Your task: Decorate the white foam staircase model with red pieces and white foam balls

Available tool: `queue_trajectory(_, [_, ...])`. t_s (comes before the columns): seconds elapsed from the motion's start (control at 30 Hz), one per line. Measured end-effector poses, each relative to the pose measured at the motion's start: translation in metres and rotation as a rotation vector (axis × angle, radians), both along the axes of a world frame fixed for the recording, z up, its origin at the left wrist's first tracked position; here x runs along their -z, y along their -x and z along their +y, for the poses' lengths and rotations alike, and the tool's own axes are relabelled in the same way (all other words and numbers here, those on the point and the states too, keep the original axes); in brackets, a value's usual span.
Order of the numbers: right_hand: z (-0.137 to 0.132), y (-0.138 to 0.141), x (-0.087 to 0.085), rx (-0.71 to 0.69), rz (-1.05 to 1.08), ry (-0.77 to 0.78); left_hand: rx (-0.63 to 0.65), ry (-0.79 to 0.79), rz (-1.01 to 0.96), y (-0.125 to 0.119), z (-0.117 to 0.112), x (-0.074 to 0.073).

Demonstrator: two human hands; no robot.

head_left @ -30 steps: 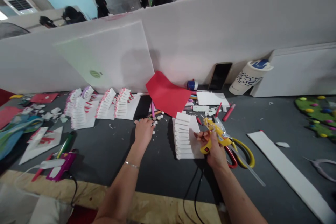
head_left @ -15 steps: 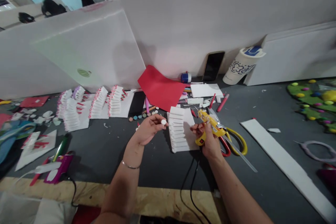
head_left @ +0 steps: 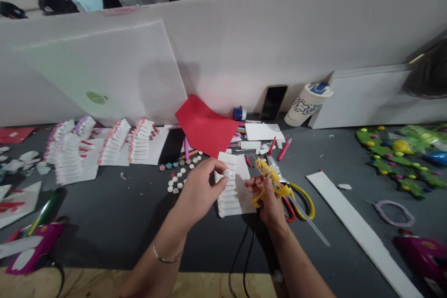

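Note:
My left hand (head_left: pixel 200 191) pinches a small white disc (head_left: pixel 226 173) over the white strips (head_left: pixel 228 194) that run in a row down a white card (head_left: pixel 243 192). Its fingers hide part of the strips' upper end, and I cannot tell whether the disc touches them. To the right, my right hand (head_left: pixel 271 205) is wrapped round a yellow hot glue gun (head_left: pixel 277 181), whose nozzle points up and left. A clear glue stick (head_left: pixel 314 228) sticks out of the gun's back. Loose white discs (head_left: pixel 176 180) lie left of the card.
Yellow-and-red-handled scissors (head_left: pixel 307 202) lie behind the glue gun. Finished-looking strip cards (head_left: pixel 113 144) stand in a row at left. A red sheet (head_left: pixel 206 125), phone (head_left: pixel 274 102) and cup (head_left: pixel 307 104) are at the back. A long white strip (head_left: pixel 359 228) lies at right.
My left hand has moved right with the white disc, from beside the card to over its strips. The right hand still grips the glue gun. The view has shifted to the right.

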State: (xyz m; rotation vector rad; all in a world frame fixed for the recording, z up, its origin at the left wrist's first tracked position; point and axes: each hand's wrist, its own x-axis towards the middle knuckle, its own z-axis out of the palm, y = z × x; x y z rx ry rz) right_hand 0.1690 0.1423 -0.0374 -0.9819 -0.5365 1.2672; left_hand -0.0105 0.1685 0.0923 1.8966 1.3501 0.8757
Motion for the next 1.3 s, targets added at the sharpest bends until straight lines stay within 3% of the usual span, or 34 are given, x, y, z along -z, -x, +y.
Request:
queue_trajectory(0.2, [-0.003, 0.0, 0.001, -0.041, -0.016, -0.017, -0.003, -0.085, 0.099, 0.0, 0.0, -0.001])
queue_trajectory(0.33, [-0.007, 0.0, -0.007, -0.115, -0.002, -0.066, 0.006, -0.103, 0.125, 0.007, 0.003, 0.0])
queue_trajectory(0.43, [-0.012, 0.001, -0.025, -0.122, 0.031, -0.115, -0.003, -0.096, 0.123, 0.008, 0.004, 0.0])
queue_trajectory(0.67, [-0.016, 0.002, -0.088, -0.233, -0.044, -0.201, 0.012, -0.028, 0.069, 0.012, 0.001, -0.005])
queue_trajectory(0.8, [-0.003, -0.008, -0.107, -0.254, -0.124, -0.184, -0.02, -0.018, 0.027, 0.025, 0.0, -0.015])
queue_trajectory(0.97, [0.0, -0.021, -0.113, -0.365, -0.218, -0.215, -0.018, 0.035, -0.185, 0.036, 0.002, -0.019])
queue_trajectory(1.2, [-0.018, -0.018, -0.117, -0.571, -0.323, -0.246, 0.043, 0.288, -0.748, 0.027, 0.011, -0.008])
queue_trajectory(1.3, [-0.023, -0.015, -0.112, -0.607, -0.409, -0.26, 0.026, 0.365, -0.884, 0.025, 0.013, -0.007])
